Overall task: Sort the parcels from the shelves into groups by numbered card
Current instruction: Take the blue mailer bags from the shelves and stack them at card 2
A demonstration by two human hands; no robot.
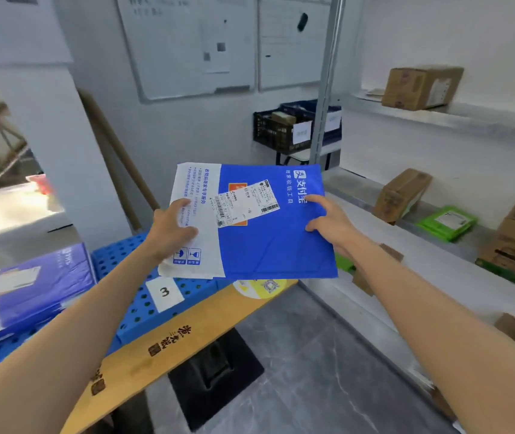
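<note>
1. On the surface (206, 324), a blue tray (143, 311) carried card 3 (164, 292). Another parcel (43, 283) lay further left.
2. Just above the card's far side, the mailer (259, 245) hung in the air, label up, its long axis running left to right between both grips.
3. The left grip (173, 228) pinched the white end, thumb on top. The right grip (333, 225) pinched the blue end, the other fingers hidden beneath.
4. Card 3 lay below and nearer the left grip, so setting down there would probably lead with that side.
5. Beyond, the shelf (422, 255) held boxes (401, 195) and a green parcel (447, 222).
</note>
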